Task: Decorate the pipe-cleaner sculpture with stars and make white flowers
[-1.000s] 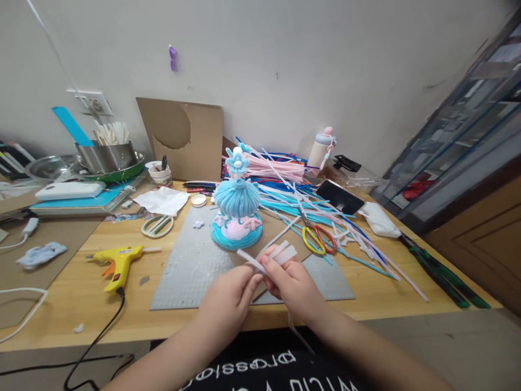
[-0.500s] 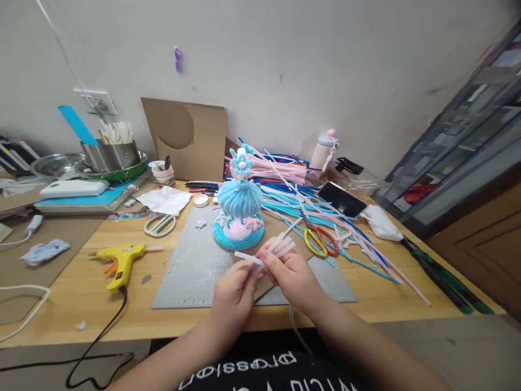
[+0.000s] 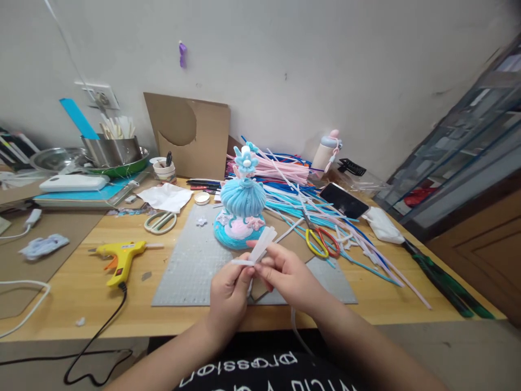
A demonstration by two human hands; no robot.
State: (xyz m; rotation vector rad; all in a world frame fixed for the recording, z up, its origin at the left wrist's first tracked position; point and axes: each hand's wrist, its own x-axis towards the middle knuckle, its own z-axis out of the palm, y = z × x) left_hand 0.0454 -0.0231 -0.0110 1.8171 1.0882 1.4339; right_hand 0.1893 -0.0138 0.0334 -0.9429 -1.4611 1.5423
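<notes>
Between my hands is a small bundle of short white pipe cleaner pieces point(image 3: 263, 243), fanned upward, with one piece sticking out to the left. My left hand point(image 3: 229, 290) pinches the lower end of the bundle. From the right, my right hand point(image 3: 291, 274) presses thumb and fingers against the pieces near their base. Just beyond my hands stands a blue pipe cleaner figure point(image 3: 243, 198) with a pleated skirt, on a round blue and pink base point(image 3: 222, 236). Part of that base is hidden behind the bundle and fingers.
A grey cutting mat point(image 3: 183, 271) lies under my hands. Yellow-and-red scissors point(image 3: 317, 243) and loose pipe cleaners point(image 3: 293, 203) spread to the right. A yellow glue gun point(image 3: 122, 258), its cord trailing off the table edge, and pale-handled scissors point(image 3: 160, 222) lie left.
The white pieces have come closer together and now point up more steeply. My right hand has shifted slightly left and its fingers have opened out a little. The camera view has moved slightly.
</notes>
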